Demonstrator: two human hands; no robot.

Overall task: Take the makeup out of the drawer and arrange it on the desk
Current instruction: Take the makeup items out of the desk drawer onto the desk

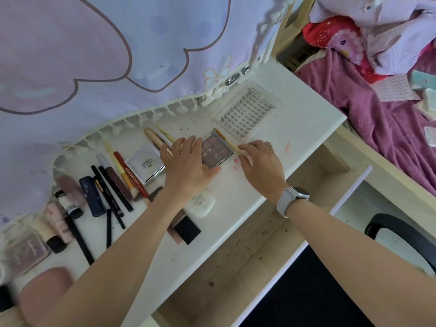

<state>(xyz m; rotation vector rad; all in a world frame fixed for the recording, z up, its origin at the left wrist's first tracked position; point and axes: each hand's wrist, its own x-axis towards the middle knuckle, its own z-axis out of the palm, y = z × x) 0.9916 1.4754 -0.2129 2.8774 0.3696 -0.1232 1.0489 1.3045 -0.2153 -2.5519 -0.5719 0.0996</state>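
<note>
On the white desk (pixel 236 199) a brown eyeshadow palette (pixel 215 151) lies between my hands. My left hand (pixel 186 165) rests flat against its left side, fingers straight, over gold and white tubes (pixel 154 138). My right hand (pixel 262 165) touches a thin yellow pencil (pixel 227 141) at the palette's right edge, fingers loosely bent. Left of them lie a silver compact (pixel 146 162), a red pencil (pixel 128 172), several black pencils (pixel 111 188), a navy tube (pixel 92 197) and pink bottles (pixel 59 223). The open drawer (pixel 236 267) below looks bare.
A clear lash tray (pixel 247 112) sits at the desk's back right. A white case (pixel 201 202) and a black square compact (pixel 186 230) lie under my left forearm. A lilac curtain (pixel 118 55) hangs behind. A bed with purple bedding (pixel 377 109) and a black chair (pixel 401 234) stand right.
</note>
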